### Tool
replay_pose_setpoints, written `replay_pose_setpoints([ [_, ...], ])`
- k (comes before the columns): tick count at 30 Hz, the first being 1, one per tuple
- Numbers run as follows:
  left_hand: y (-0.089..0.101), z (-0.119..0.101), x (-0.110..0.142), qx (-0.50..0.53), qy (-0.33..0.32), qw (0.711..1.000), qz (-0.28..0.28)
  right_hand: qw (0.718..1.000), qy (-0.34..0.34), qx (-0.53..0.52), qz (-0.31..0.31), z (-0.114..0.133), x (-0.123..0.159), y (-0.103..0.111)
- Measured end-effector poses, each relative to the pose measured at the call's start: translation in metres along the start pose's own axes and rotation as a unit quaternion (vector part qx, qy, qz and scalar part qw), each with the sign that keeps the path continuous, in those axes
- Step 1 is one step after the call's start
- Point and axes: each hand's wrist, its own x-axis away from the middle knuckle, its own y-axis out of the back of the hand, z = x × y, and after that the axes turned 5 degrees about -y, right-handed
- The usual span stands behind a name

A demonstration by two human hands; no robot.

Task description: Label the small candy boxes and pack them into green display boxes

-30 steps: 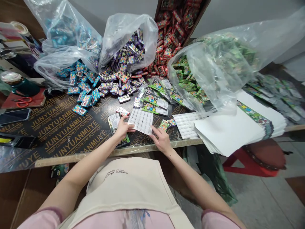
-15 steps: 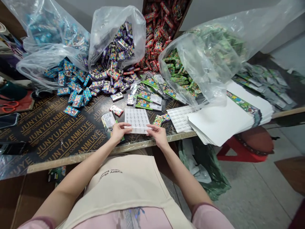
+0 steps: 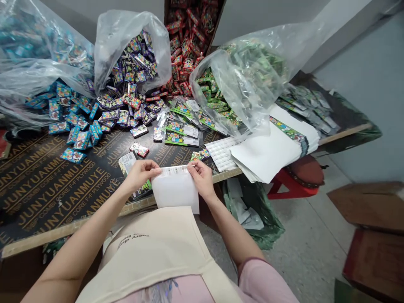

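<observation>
A white sheet of stickers (image 3: 175,191) hangs over the table's front edge, its blank back facing up and a printed strip showing along its top. My left hand (image 3: 142,173) pinches its upper left corner, and my right hand (image 3: 201,176) pinches the upper right one. Beside my left hand lies a flat printed packet (image 3: 127,161), partly hidden under the wrist. A small red-and-white box (image 3: 139,149) sits just beyond it. Past my right hand are small colourful boxes (image 3: 197,155).
Blue boxes (image 3: 82,140), purple boxes (image 3: 139,63), red boxes (image 3: 181,54) and green boxes (image 3: 214,94) spill from bags and a carton at the back. White cards (image 3: 259,158) and more sticker sheets (image 3: 221,153) lie right. A red stool (image 3: 295,176) stands below.
Both hands have drawn the sticker sheet toward my body and folded it over, so its blank back now shows. The camera view has turned to the right.
</observation>
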Motion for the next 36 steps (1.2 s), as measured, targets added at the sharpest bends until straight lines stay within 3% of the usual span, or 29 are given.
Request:
replay_pose_setpoints([
  [3, -0.005, 0.027, -0.037, -0.073, 0.053, 0.995, -0.042, 0.984, 0.028, 0.176, -0.016, -0.026, -0.029, 0.006],
  [6, -0.01, 0.05, -0.069, -0.119, 0.069, 0.988, -0.066, 0.913, 0.079, 0.401, 0.006, -0.048, -0.047, 0.024],
  [8, -0.014, 0.058, -0.083, -0.135, 0.067, 0.986, -0.066, 0.879, 0.085, 0.467, 0.039, -0.058, -0.052, 0.037],
  [11, -0.021, 0.064, -0.093, -0.156, 0.068, 0.983, -0.071, 0.887, 0.086, 0.454, 0.015, -0.064, -0.059, 0.045],
  [14, -0.028, 0.067, -0.098, -0.168, 0.071, 0.98, -0.079, 0.911, 0.11, 0.397, -0.03, -0.059, -0.07, 0.037],
  [16, -0.031, 0.069, -0.099, -0.168, 0.074, 0.979, -0.084, 0.913, 0.133, 0.386, 0.012, -0.054, -0.076, 0.026],
  [20, -0.029, 0.072, -0.097, -0.132, 0.087, 0.985, -0.071, 0.883, 0.12, 0.435, 0.129, -0.055, -0.079, 0.01],
  [25, -0.023, 0.076, -0.092, -0.047, 0.114, 0.991, -0.051, 0.858, 0.175, 0.471, 0.108, -0.05, -0.08, -0.01],
  [31, -0.023, 0.078, -0.092, 0.022, 0.132, 0.99, -0.045, 0.859, 0.188, 0.444, 0.173, -0.038, -0.089, -0.063],
  [34, -0.024, 0.078, -0.093, 0.04, 0.139, 0.988, -0.045, 0.866, 0.19, 0.434, 0.158, -0.044, -0.09, -0.072],
  [36, -0.024, 0.079, -0.093, 0.05, 0.145, 0.987, -0.046, 0.885, 0.199, 0.397, 0.14, -0.049, -0.087, -0.072],
])
